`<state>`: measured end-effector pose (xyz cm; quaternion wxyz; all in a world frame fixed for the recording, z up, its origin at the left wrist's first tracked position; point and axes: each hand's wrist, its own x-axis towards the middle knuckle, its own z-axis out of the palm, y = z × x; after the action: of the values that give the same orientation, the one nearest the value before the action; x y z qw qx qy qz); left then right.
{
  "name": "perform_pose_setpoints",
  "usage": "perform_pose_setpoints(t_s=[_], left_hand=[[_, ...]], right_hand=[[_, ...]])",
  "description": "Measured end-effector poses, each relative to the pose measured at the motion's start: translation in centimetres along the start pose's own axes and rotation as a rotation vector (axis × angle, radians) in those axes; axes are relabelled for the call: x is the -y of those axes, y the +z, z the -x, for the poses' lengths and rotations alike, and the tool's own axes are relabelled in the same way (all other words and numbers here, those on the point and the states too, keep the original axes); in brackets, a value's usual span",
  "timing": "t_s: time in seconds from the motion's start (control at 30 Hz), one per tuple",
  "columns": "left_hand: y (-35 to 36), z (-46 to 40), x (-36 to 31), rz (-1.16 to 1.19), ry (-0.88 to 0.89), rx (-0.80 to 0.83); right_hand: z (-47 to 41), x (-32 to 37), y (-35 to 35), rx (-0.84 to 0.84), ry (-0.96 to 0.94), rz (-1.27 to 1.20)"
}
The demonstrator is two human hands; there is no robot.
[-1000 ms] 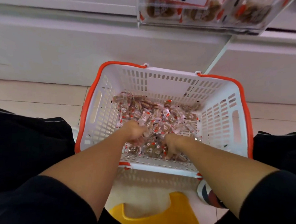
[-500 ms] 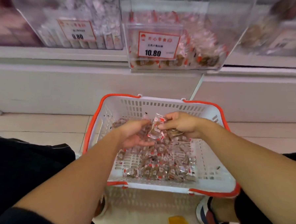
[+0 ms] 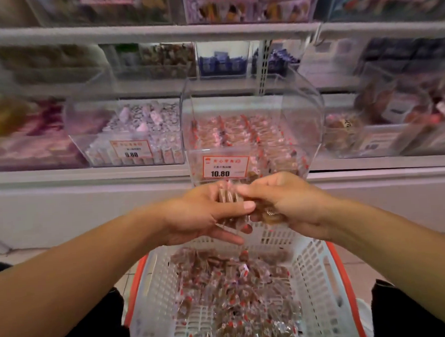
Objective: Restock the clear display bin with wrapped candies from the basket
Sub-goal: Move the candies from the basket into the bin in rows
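Upper shelf bins are all blur, basket gets cut off at the bottom, and hands hide most of the held candies.

Head camera (single view), close, facing forward-down over basket toward shelves.

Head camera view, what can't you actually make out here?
- Candies held between the left hand and right hand: the count is hidden by the fingers.
- Bin: its label's small print is too small to read; only 10.80 shows.
- Side shelves: the contents are blurred.
- Basket: its near end is cut off by the bottom edge.
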<state>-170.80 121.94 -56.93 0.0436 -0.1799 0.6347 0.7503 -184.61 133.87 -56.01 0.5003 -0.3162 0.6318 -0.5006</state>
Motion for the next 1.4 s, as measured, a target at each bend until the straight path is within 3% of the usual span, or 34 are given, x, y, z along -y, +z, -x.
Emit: perform_pose_setpoints(t_s=[0.1, 0.23, 0.47, 0.63, 0.9, 1.0, 1.1, 1.17, 1.23, 1.4], left_hand=[[-0.3, -0.3, -1.3, 0.190, 0.017, -0.090], [-0.5, -0.1, -1.7, 0.362, 0.012, -0.049], [1.5, -1.3, -0.9, 0.297, 0.105, -0.098], [1.6, -1.1, -1.3, 0.297, 0.176, -0.128], [2.3, -0.5, -2.4, 0.361, 0.163, -0.189], [2.2, -0.4, -3.2, 0.489, 0.200, -0.235], [1.5, -0.4, -4.2, 0.621, 0.255, -0.317], [1.2, -0.3, -4.7, 0.605, 0.262, -0.354], [1.3, -0.5, -4.7, 0.565, 0.244, -0.364], [1.1, -0.6, -5.9, 0.463, 0.260, -0.275]], right_hand=[[0.8, 1.0, -1.2, -0.013, -0.064, -0.178], [1.3, 1.4, -2.0, -0.076, -0.217, -0.308], [0.2, 1.3, 0.6, -0.223, -0.388, -0.132], [1.0, 2.4, 0.5, -0.086, -0.343, -0.459], [2.1, 3.1, 0.7, 0.117, -0.385, -0.626], [2.2, 3.2, 0.6, 0.044, -0.507, -0.306], [2.4, 2.8, 1.0, -0.291, -0.668, 0.423], [2.3, 2.6, 1.5, -0.411, -0.736, 0.815], [1.6, 2.8, 2.0, -0.461, -0.751, 0.933], [-0.6, 5.4, 1.6, -0.520, -0.828, 0.905]])
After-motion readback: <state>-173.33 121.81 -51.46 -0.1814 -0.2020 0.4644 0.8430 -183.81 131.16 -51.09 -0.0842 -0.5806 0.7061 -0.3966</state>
